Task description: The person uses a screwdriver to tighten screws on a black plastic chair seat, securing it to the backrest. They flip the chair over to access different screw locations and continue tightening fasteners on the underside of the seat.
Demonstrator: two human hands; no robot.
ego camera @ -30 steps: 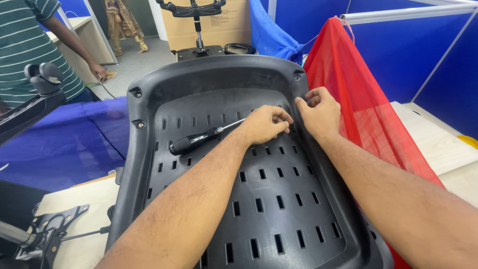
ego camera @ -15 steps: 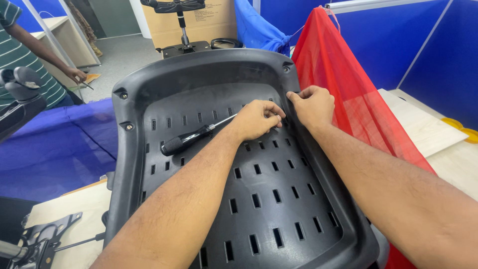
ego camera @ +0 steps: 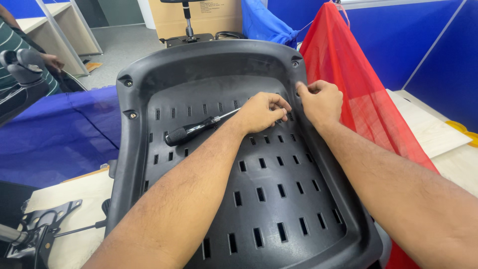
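Note:
A black plastic chair seat shell [ego camera: 279,209] with rows of slots lies in front of me, its inner side up. My left hand [ego camera: 261,112] rests on the slotted surface near the far right corner, fingers closed around the metal shaft of a screwdriver [ego camera: 186,132]. Its black handle sticks out to the left and lies on the shell. My right hand [ego camera: 322,102] sits just to the right, against the shell's raised rim, fingers and thumb pinched together. Whether anything small is in them is hidden.
Red mesh fabric [ego camera: 358,94] hangs right of the shell and blue cloth [ego camera: 55,134] lies left. A metal chair mechanism [ego camera: 37,231] sits at lower left on a pale board. Another person in a striped shirt [ego camera: 12,55] stands at far left. A cardboard box [ego camera: 199,15] and a chair base stand behind.
My view has shifted, so the shell sits a little further right in frame. Both hands stay at the same corner, the screwdriver still in my left.

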